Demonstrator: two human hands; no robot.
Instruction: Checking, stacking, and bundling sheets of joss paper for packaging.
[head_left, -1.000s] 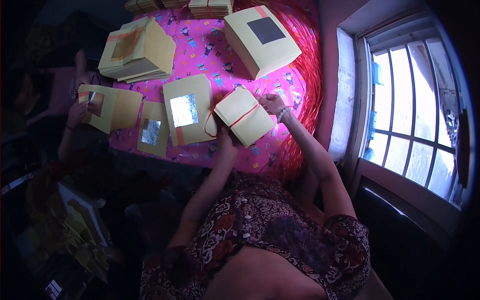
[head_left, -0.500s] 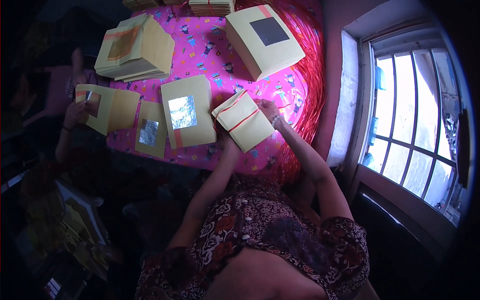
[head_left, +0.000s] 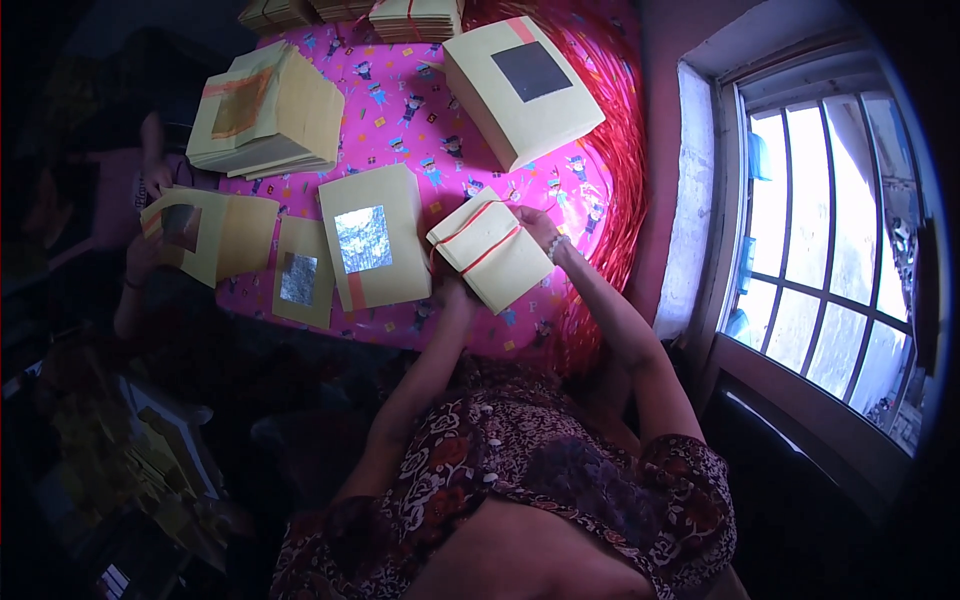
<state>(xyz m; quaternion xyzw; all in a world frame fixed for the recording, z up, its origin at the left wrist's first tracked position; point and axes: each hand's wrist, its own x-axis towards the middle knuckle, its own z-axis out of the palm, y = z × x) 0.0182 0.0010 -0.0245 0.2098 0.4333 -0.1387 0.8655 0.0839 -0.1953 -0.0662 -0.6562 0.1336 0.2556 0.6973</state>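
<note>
A bundle of cream paper envelopes [head_left: 490,262], tied with two bands of flat red plastic string [head_left: 490,250], is tilted above the near part of the table. My left hand [head_left: 455,292] supports it from below at its near-left side; the fingers are hidden beneath it. At the bundle's far-right edge, my right hand [head_left: 540,229] has its fingers closed in a pinch, apparently on a loose end of the string; the fingertips are partly hard to make out. A larger cream stack [head_left: 400,200] with a shiny square window lies left of the bundle.
A pink patterned cover [head_left: 405,110] lies over the table. Tall envelope stacks stand far left [head_left: 310,110] and far right [head_left: 520,130]. Loose red strings [head_left: 625,150] run along the right edge, near a barred window [head_left: 830,230]. At left, another person's hand [head_left: 145,250] holds envelopes [head_left: 245,235].
The bundle has turned slightly and sits a little lower in the view. My right hand's fingers have shifted at its edge. At left, the other person's envelopes have tilted.
</note>
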